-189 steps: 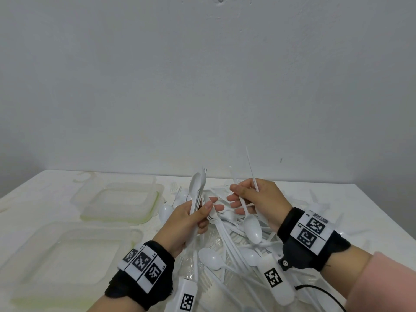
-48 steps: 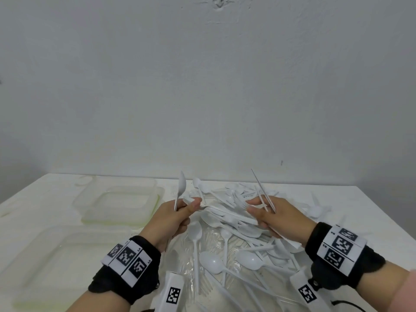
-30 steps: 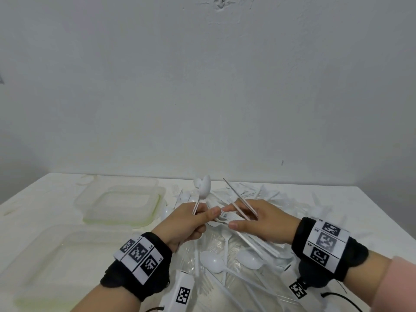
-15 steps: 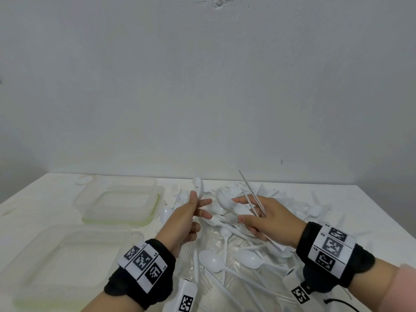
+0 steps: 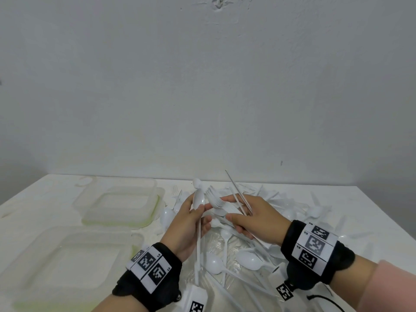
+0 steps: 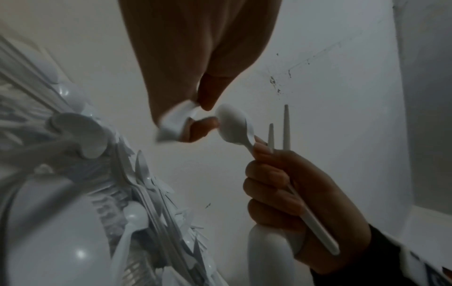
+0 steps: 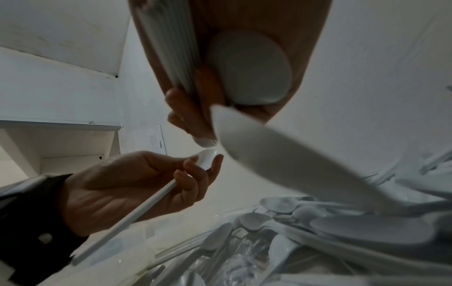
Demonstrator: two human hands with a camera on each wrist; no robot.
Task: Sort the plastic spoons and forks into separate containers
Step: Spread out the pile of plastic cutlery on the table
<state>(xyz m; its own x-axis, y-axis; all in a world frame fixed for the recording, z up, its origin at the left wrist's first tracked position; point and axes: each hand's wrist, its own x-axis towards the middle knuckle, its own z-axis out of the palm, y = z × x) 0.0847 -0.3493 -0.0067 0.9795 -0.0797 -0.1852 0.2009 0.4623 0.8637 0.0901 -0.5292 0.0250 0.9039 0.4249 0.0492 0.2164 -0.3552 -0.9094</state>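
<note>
Nearest, by the desk's (image 5: 371, 212) front-left corner, sat a clear plastic container (image 5: 67, 264), nothing visible in it. To its right, along the front edge, was the near part of the cutlery pile (image 5: 234, 262) — loose white spoons and forks crossing each other, spoon bowls facing up.

Above the pile, both hands were raised and almost touching. The left hand (image 5: 186, 226) had thumb and fingers curled round a spoon (image 5: 199, 199), bowl up, handle running down past the wrist toward the front edge. The right hand (image 5: 256, 219) gripped a bundle of forks (image 5: 216, 200), tines fanned toward the spoon bowl, two thin handles sticking up out of its fist; the left wrist view also showed a spoon (image 6: 236, 128) pinched in that hand. In the right wrist view the bundle's handles lay stacked flat against the palm.

Farther back on the left stood a second clear container (image 5: 121, 203), its right rim just beside the pile. The pile spread on toward the back edge and the right side. Behind the desk — a plain white wall (image 5: 202, 86).
</note>
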